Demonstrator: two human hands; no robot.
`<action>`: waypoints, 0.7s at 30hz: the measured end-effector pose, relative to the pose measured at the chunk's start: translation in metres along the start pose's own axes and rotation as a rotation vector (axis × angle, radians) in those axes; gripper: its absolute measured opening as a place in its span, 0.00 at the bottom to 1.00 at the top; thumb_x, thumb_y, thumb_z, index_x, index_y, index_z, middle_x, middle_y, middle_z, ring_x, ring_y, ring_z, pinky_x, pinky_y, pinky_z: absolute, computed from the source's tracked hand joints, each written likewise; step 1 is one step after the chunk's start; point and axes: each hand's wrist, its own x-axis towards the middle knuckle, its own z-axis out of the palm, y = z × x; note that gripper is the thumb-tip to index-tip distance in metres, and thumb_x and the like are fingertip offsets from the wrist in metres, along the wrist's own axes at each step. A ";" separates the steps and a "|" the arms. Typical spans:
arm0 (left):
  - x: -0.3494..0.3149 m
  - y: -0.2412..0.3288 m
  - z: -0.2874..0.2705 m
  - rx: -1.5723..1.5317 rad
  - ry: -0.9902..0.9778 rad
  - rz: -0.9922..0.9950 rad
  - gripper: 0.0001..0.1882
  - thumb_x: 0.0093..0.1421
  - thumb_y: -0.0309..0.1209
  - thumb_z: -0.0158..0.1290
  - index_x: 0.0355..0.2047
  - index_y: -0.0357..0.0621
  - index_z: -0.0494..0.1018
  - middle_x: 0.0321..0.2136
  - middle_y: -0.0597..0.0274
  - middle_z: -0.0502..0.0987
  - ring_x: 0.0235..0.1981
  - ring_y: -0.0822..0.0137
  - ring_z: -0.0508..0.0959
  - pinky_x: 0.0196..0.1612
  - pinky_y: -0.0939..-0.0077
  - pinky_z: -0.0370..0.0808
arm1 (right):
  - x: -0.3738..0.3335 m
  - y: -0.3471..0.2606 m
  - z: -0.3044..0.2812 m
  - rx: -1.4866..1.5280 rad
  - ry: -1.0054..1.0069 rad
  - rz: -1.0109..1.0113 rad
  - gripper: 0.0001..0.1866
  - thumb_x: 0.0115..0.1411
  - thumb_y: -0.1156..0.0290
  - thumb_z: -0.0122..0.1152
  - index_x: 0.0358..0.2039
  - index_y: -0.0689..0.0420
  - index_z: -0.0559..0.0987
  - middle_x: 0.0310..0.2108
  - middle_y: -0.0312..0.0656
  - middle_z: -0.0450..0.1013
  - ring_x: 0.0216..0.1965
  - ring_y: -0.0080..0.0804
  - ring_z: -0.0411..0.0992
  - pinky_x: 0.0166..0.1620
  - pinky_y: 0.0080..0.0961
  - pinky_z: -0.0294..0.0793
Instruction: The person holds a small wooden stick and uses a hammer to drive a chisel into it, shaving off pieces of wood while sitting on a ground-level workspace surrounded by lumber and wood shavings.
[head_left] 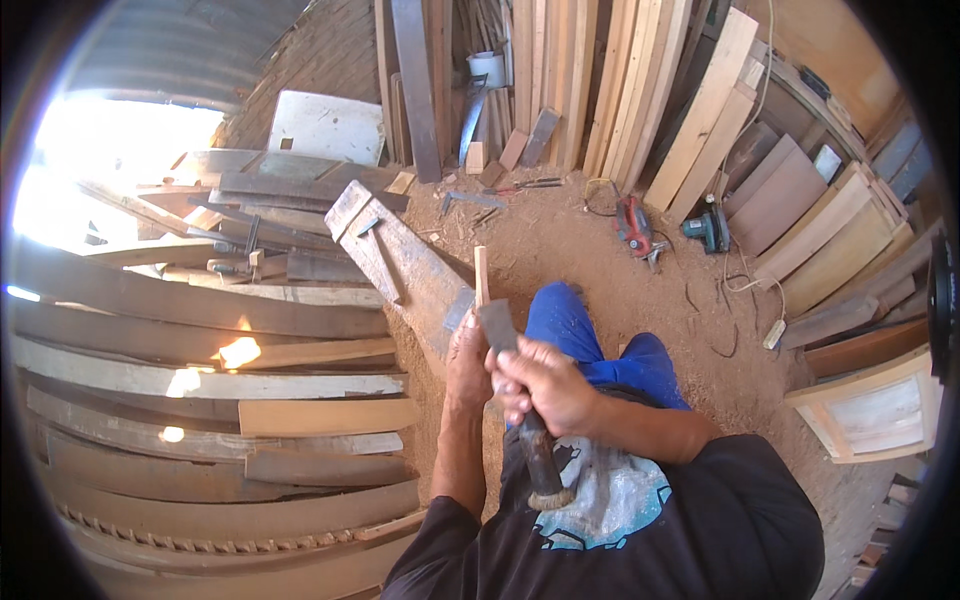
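My left hand [466,358] is closed round a thin wooden strip [481,274], which stands up out of the fist. My right hand [550,385] grips a broad chisel [497,325] with a dark, worn handle. The wide blade points up and away from me, right beside the strip; whether they touch I cannot tell. The two hands are close together over my lap. Ahead of them a long, worn wooden bench plank [428,290] slopes off to the far left. On it lies a hammer [384,268] with a wooden handle.
Stacked boards [200,340] fill the left side. Upright planks [615,90] lean along the back. On the sawdust floor [590,235] are a red power tool [634,224], a green power tool [708,230] and trailing cords. A framed panel [868,410] stands at the right.
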 end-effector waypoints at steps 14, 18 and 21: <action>-0.083 -0.022 0.014 0.829 -0.147 0.104 0.17 0.71 0.39 0.36 0.44 0.40 0.70 0.25 0.61 0.72 0.28 0.72 0.73 0.32 0.72 0.71 | -0.036 -0.011 -0.001 -0.071 0.047 -0.179 0.08 0.69 0.63 0.44 0.39 0.54 0.66 0.20 0.28 0.56 0.18 0.14 0.53 0.23 0.18 0.62; -0.109 -0.091 -0.043 0.427 0.020 -0.127 0.16 0.70 0.43 0.41 0.35 0.43 0.69 0.19 0.68 0.67 0.20 0.78 0.68 0.22 0.83 0.63 | -0.063 -0.041 -0.006 -0.174 -0.033 -0.369 0.10 0.70 0.64 0.43 0.38 0.57 0.65 0.20 0.28 0.56 0.19 0.14 0.54 0.24 0.18 0.62; -0.066 -0.066 -0.026 0.321 -0.016 0.111 0.15 0.70 0.43 0.43 0.33 0.44 0.64 0.19 0.68 0.67 0.18 0.78 0.65 0.21 0.85 0.62 | -0.027 -0.020 -0.031 -0.055 0.183 -0.181 0.10 0.70 0.62 0.44 0.38 0.56 0.66 0.22 0.28 0.58 0.19 0.14 0.55 0.24 0.17 0.62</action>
